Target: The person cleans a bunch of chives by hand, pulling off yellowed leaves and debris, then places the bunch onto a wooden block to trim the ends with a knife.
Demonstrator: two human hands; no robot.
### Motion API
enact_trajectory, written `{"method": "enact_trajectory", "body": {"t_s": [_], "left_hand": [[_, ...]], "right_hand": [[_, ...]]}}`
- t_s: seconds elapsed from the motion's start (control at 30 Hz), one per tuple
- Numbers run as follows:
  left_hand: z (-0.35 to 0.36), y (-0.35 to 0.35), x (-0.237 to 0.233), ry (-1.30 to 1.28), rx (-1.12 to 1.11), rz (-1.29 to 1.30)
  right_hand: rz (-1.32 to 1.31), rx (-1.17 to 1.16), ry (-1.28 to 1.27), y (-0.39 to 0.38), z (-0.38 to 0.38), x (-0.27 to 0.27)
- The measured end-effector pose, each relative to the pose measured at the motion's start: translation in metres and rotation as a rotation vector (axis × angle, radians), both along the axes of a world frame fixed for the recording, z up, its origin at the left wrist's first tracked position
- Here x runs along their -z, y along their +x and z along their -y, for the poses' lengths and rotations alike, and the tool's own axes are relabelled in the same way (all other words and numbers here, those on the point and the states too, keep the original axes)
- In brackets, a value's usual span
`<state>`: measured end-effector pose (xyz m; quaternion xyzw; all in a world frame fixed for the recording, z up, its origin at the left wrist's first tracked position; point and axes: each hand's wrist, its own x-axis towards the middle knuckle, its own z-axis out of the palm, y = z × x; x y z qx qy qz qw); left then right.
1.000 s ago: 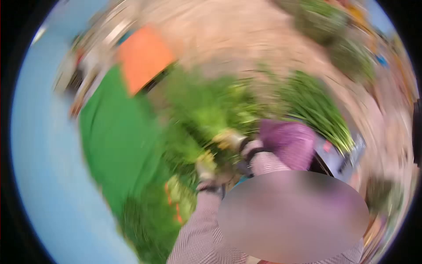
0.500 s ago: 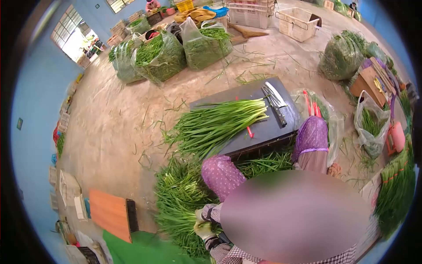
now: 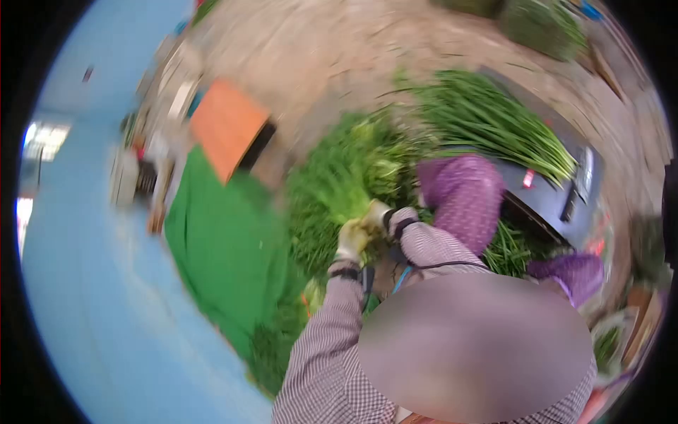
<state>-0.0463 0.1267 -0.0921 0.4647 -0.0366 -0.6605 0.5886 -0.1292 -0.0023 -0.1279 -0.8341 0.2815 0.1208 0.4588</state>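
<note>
Gloved and close together, my left hand [image 3: 351, 240] and my right hand [image 3: 376, 214] are closed around the pale stem ends of a bunch of long green leaves [image 3: 342, 191]. The leaves fan out up and left over a large heap of greens [image 3: 311, 226] on the floor. To the right, a neat pile of long greens [image 3: 487, 116] lies on a dark low board [image 3: 597, 173], its pale ends pointing right. A knife [image 3: 580, 184] and a red-and-white piece [image 3: 528, 178] are beside those ends. Motion blur softens the view.
A green cloth [image 3: 226, 240] covers the floor at left, with an orange board [image 3: 227, 127] above it. Crates [image 3: 126, 173] stand along the blue wall. Purple-clad knees flank the dark board's near edge. Filled bags of greens [image 3: 540, 28] are at the upper right.
The view has turned left and down, so the hands and heap appear nearer the centre. Both hands are still on greens at the heap.
</note>
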Motion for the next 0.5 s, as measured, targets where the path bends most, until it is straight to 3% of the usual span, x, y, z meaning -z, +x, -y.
{"method": "enact_trajectory", "body": {"t_s": [0.03, 0.07, 0.1, 0.2, 0.27, 0.37, 0.4, 0.43, 0.47, 0.5], "left_hand": [[-0.008, 0.007, 0.021, -0.022, -0.076, -0.208], [-0.008, 0.0, 0.016, -0.068, -0.146, -0.23], [-0.006, -0.006, 0.01, -0.06, -0.17, -0.237], [-0.019, -0.006, 0.044, -0.203, -0.174, -0.374], [-0.022, 0.001, 0.064, -0.295, -0.163, -0.465], [0.018, -0.032, -0.04, -0.068, -0.437, -0.548], [0.01, -0.021, 0.013, -0.125, -0.417, -0.363], [0.008, -0.024, 0.003, -0.004, -0.434, -0.225], [0.001, -0.024, 0.006, -0.025, -0.379, -0.33], [-0.006, -0.023, 0.015, -0.047, -0.316, -0.438]], "right_hand": [[-0.044, 0.15, 0.16, 0.0, -0.003, -0.002], [-0.082, 0.309, 0.297, 0.001, -0.004, -0.006], [-0.12, 0.209, 0.184, 0.014, -0.009, 0.048], [-0.194, 0.165, -0.112, -0.011, -0.012, -0.05], [-0.233, 0.169, -0.2, -0.011, -0.019, -0.071], [-0.214, 0.026, -0.369, -0.004, -0.04, -0.061], [-0.226, -0.062, -0.415, 0.002, -0.048, -0.064], [-0.241, -0.15, -0.461, 0.004, -0.054, -0.062], [-0.184, -0.194, -0.497, 0.002, -0.059, -0.052], [-0.245, -0.283, -0.438, -0.006, -0.056, -0.08]]}}
